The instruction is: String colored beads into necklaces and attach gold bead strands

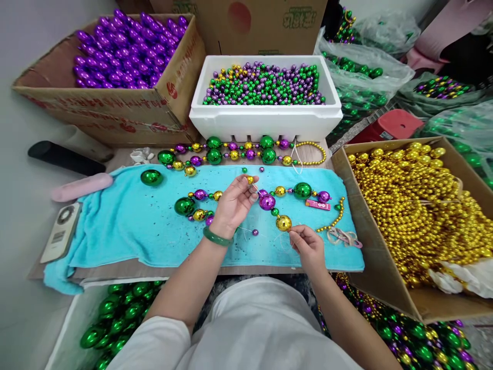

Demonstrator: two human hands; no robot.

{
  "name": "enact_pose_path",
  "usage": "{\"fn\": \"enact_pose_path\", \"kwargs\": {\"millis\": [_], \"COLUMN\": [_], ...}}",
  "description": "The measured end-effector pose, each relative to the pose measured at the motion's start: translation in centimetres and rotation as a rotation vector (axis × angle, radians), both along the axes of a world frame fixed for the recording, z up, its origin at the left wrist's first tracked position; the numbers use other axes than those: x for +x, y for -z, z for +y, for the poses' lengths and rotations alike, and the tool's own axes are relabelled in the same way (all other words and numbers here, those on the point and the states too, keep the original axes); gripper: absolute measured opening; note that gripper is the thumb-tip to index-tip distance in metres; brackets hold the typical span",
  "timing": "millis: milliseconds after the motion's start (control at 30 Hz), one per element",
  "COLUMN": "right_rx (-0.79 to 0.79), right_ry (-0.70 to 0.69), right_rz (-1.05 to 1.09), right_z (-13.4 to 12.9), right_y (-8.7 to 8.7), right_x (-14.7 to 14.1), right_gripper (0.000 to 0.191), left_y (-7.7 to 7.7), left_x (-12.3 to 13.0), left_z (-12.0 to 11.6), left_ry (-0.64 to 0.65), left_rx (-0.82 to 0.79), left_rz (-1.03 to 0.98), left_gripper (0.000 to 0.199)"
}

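My left hand [235, 201], with a green bangle [217, 236] at the wrist, pinches a small gold bead [250, 180] and thread over the turquoise towel [127, 226]. Close to its fingertips is a large purple bead [267, 202]. A small green bead [275, 211] and a large gold bead [284, 223] follow it on the string. My right hand [308, 246] has thumb and forefinger closed at the lower right edge of that gold bead, where a thin thread shows. Part of the strand, with a big green bead [185, 206], lies left of my left hand.
A finished-looking bead strand [213, 156] lies behind the towel. A white foam box [265, 123] of small beads stands beyond. Cartons of purple beads [127, 51] and gold beads [419, 205] flank the table. A loose green bead [151, 177] and a pink lighter-sized packet [318, 205] rest on the towel.
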State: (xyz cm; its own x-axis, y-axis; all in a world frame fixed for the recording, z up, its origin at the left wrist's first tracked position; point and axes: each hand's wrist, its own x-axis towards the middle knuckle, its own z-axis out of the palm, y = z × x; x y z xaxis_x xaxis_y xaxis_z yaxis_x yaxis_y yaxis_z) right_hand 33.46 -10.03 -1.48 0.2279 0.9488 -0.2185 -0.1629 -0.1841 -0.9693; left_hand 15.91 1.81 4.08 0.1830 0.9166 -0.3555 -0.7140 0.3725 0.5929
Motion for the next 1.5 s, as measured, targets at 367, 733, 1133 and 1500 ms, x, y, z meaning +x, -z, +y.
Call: {"fn": "enact_pose_path", "kwargs": {"millis": [367, 733, 1133, 1500], "right_rx": [-0.067, 0.144, 0.191, 0.405], "right_ry": [-0.175, -0.241, -0.210, 0.136], "right_rz": [0.015, -0.174, -0.028, 0.060], "right_z": [2.1, 5.5, 7.0, 6.6], "right_y": [0.7, -4.1, -4.2, -8.4], "right_x": [1.0, 0.9, 0.1, 3.5], "right_gripper": [0.036, 0.028, 0.026, 0.012], "left_y": [-0.1, -3.8, -2.1, 5.8], "left_x": [1.2, 3.1, 2.3, 1.0], "left_z": [-0.7, -0.7, 0.6, -3.2], "left_ry": [0.018, 0.053, 0.133, 0.671], "left_rx": [0.272, 0.652, 0.795, 1.066], "left_rz": [0.405, 0.617, 0.628, 1.514], "left_gripper": [0.016, 0.015, 0.032, 0.033]}}
